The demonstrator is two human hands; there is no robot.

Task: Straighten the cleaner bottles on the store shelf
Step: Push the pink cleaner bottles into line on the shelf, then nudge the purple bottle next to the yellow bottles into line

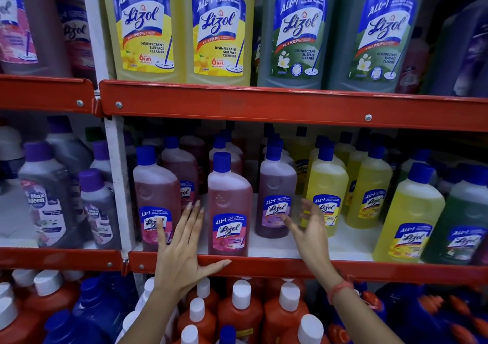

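Observation:
A pink Lizol cleaner bottle (229, 211) stands upright at the front of the middle shelf (343, 246), label facing me. My left hand (182, 248) is open just left of it, fingers spread, thumb along the red shelf rail (264, 265), not gripping it. My right hand (310, 227) hovers open to its right, fingers curled in front of a purple Lizol bottle (276, 198) that stands further back. Another pink bottle (155, 198) stands to the left, partly behind my left hand. Yellow bottles (326, 193) stand to the right.
Large yellow (184, 32) and green (340, 37) Lizol bottles fill the upper shelf. Orange bottles with white caps (240, 314) and blue jugs (97, 309) crowd the lower shelf. A white upright post (118, 182) separates a bay of grey Max Kleen bottles (47, 201) on the left.

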